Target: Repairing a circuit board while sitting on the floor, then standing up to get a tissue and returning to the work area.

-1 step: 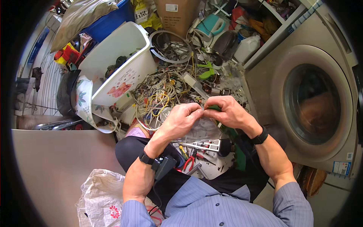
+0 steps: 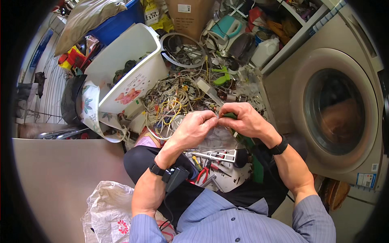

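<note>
My left hand (image 2: 193, 128) and my right hand (image 2: 245, 121) meet in front of me with their fingertips pinched together. Both hold the top of a clear plastic bag (image 2: 219, 139), which hangs below the fingers. Something green (image 2: 230, 115) shows by the curled fingers of my right hand; I cannot tell whether it is held. Beneath the bag, between my legs, lie a white plastic frame (image 2: 221, 155), red-handled pliers (image 2: 203, 173) and a yellow-handled screwdriver (image 2: 197, 163). What the fingertips press on is too small to see.
Beyond my hands spreads a heap of tangled cables (image 2: 172, 103). A white plastic tub (image 2: 133, 77) lies tilted at the left. On the right stands a washing machine (image 2: 279, 95), and a cardboard box (image 2: 189, 18) is at the back. A white bag (image 2: 107, 208) lies near my left elbow.
</note>
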Demonstrator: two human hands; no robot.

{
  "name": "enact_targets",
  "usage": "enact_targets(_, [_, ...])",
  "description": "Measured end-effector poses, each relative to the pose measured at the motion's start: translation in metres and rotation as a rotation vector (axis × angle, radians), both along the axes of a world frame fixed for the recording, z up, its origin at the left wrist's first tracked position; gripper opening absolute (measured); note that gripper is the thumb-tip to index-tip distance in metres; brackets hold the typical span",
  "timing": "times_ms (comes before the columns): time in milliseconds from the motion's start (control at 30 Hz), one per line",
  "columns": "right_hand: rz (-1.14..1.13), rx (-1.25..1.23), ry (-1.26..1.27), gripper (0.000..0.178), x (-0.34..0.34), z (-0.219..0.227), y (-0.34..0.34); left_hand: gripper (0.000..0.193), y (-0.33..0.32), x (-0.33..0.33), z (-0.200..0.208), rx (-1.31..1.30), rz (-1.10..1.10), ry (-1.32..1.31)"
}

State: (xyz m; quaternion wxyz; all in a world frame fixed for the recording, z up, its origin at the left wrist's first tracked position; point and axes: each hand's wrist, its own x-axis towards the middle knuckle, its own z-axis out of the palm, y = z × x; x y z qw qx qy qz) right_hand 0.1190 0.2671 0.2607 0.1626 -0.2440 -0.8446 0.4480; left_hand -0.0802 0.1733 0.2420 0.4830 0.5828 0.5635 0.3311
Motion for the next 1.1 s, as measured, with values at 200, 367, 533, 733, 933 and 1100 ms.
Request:
enact_targets(200, [-0.04, 0.114, 0.021, 0.019, -0.001, 0.0, -0.005, 0.029, 0.006, -0.002, -0.015, -0.141, 0.012, -0.171])
enact_targets(367, [0.01, 0.199, 0.119, 0.016, 0.005, 0.017, -0.011, 0.025, 0.005, -0.003, -0.018, -0.297, 0.14, -0.31])
enact_targets(533, [-0.092, -0.138, 0.05, 0.025, 0.012, 0.019, -0.007, 0.024, 0.009, 0.0, -0.018, -0.333, 0.115, -0.294])
enact_targets(733, [-0.103, -0.132, -0.204, 0.033, 0.026, 0.023, 0.003, 0.023, 0.011, -0.003, -0.023, -0.271, 0.144, -0.356])
enact_targets(933, [0.029, -0.012, -0.249, 0.021, 0.03, 0.015, -0.001, 0.022, 0.012, -0.006, -0.025, -0.282, 0.117, -0.26])
enact_targets(1100, [0.172, 0.041, -0.081, 0.022, 0.033, 0.021, -0.004, 0.021, 0.014, -0.011, -0.038, -0.329, 0.146, -0.278])
